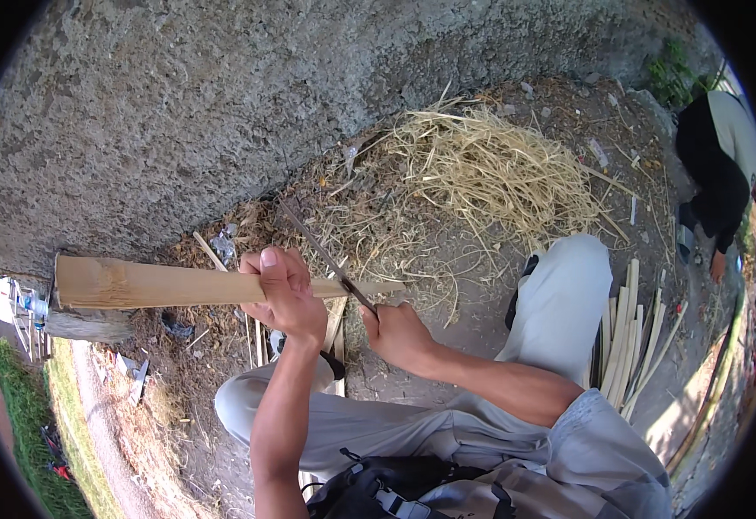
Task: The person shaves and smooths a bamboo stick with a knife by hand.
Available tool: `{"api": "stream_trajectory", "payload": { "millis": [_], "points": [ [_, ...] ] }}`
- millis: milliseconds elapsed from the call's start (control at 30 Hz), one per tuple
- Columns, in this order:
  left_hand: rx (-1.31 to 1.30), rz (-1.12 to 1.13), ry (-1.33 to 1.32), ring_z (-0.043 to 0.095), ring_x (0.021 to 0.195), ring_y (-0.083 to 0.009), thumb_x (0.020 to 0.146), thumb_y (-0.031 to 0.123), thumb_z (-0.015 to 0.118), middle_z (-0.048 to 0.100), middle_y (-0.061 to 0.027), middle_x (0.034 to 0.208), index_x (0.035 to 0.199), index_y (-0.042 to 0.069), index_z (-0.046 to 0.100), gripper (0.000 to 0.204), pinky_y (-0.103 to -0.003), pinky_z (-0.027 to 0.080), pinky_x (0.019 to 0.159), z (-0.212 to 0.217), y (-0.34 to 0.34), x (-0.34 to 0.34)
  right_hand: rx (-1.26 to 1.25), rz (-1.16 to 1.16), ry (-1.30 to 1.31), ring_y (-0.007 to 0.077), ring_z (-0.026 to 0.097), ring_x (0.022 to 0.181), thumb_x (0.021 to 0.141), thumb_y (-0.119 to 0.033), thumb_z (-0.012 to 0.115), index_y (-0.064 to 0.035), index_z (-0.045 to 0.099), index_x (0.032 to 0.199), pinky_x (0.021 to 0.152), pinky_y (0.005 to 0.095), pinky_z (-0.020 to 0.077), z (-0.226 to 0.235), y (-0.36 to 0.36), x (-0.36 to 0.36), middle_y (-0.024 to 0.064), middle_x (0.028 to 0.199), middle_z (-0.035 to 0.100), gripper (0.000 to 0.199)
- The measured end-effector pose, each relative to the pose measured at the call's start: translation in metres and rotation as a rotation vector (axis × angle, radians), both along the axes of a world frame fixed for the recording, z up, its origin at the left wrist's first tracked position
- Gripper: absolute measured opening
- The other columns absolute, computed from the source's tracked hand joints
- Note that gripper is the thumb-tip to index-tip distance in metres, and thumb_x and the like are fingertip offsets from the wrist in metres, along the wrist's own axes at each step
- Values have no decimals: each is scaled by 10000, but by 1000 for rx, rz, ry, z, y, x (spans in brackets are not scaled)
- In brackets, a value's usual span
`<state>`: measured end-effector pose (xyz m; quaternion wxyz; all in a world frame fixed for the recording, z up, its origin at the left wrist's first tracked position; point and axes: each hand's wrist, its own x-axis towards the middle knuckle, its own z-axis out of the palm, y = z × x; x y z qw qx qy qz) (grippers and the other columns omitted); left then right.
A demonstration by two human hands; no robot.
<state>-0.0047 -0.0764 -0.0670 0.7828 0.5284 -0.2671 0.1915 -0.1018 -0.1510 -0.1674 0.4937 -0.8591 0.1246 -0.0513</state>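
Rough grey plastered wall (222, 112) behind; its foot makes the far edge of the brown dirt ground (482, 316), littered with curls and scraps. Big loose heap of straw-yellow fibrous shavings (499, 173) by that far edge. Person in pale grey trousers (564, 294) sits low; co-worker in black and light clothing (720, 156) bent over at the ground's right edge. Main piece: long, flat, pale tan bamboo-like slat (170, 281), held up over the ground, broad end toward the left edge, narrow tip pointing right, below the heap in view. Face smooth, mostly even in colour; rough brownish node mark near the broad end, dark rim at that end, steady taper to the tip. Bundle of slim cream-coloured strips (627, 337) lies on the ground beside the right knee. Black fabric bag with buckled straps (395, 484) at the lap. Left hand (283, 290) clenched around the slat, past its middle, toward the narrow end. Right hand (400, 337) gripping the handle end of a dark narrow-bladed metal knife (313, 238), blade slanting across the slat just right of the left hand. Clear-and-blue plastic bottle (36, 307) at far left; any print on it too small to read.
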Motion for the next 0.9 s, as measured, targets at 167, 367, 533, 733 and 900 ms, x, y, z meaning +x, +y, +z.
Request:
{"api": "stream_trajectory", "payload": {
  "millis": [167,367,533,733,900],
  "points": [
    [-32,-19,-16,258,404,-60,973,145,502,310,7,495,696,87,331,330,-242,198,373,1,-3,0,18,38,56,477,597,603,968,-217,489,71,605,677,647,526,509,-30,-5,6,285,548,548,425],
    [-32,-8,-29,266,396,-66,975,152,501,320,-2,484,689,88,319,345,-242,203,375,6,-4,3,51,7,66,483,589,578,945,-219,513,86,595,652,588,513,501,-41,-9,9,287,556,554,431],
    [-10,-48,-16,261,407,-64,980,153,509,319,3,490,700,96,326,339,-240,212,385,2,2,4,45,23,105,444,604,574,924,-232,538,89,595,653,588,499,496,-54,-10,11,269,553,564,423],
    [39,-78,45,278,438,-63,980,226,516,332,3,535,754,105,323,320,-216,249,406,7,9,8,180,103,279,382,615,567,915,-286,583,43,589,658,602,485,480,-27,-12,11,204,533,563,418],
    [-91,-28,28,306,395,-107,944,583,367,345,-44,547,756,122,363,498,-206,279,361,14,18,21,175,120,251,297,559,491,918,-308,593,11,574,667,551,443,438,-24,-11,11,145,513,529,406]
  ]
}}
